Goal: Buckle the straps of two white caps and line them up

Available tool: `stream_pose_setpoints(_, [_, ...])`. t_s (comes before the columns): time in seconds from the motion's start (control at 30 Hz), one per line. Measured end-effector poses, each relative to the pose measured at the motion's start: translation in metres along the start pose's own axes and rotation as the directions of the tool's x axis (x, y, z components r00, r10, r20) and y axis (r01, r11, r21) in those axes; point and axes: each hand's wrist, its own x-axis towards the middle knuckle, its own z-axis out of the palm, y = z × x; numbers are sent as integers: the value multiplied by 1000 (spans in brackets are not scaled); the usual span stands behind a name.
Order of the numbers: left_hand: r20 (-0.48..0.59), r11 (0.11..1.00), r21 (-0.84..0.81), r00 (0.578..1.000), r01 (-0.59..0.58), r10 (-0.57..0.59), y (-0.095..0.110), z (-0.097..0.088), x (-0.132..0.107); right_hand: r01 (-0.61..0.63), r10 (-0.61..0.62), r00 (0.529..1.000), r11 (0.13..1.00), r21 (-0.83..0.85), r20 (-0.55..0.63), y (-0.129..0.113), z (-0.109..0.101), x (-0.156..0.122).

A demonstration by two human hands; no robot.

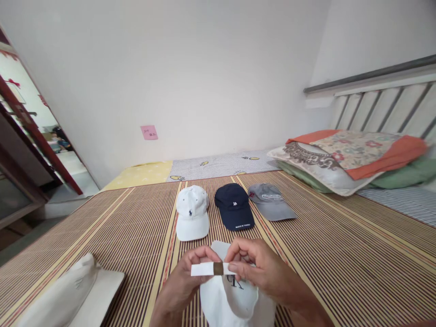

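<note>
My left hand and my right hand are held together over a white cap that lies on the striped mat in front of me. Both pinch the cap's white strap, which runs through a small brass buckle between my fingertips. The left fingers hold the free strap end, and the right fingers hold the side at the buckle. Part of the cap is hidden under my hands.
Three caps lie in a row farther back: a white one, a navy one and a grey one. Another white cap sits at the near left. Pillows are stacked at the right by the headboard. The striped mat covers the bed.
</note>
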Motion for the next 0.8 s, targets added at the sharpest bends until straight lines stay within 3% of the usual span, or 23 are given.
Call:
stream_pose_setpoints(0.23, [-20, 1000, 6, 1000, 11, -10, 2, 3, 0, 20, -23, 999, 993, -119, -25, -2, 0, 0])
stream_pose_setpoints(0.57, [13, 999, 34, 1000, -1, 0, 0, 3, 1, 38, -42, 999, 987, -156, -20, -3, 2, 0])
stream_pose_setpoints(0.8, [-96, 999, 36, 995, 18, -15, 2, 7, 0, 54, -63, 997, 981, -185, -42, -8, 4, 1])
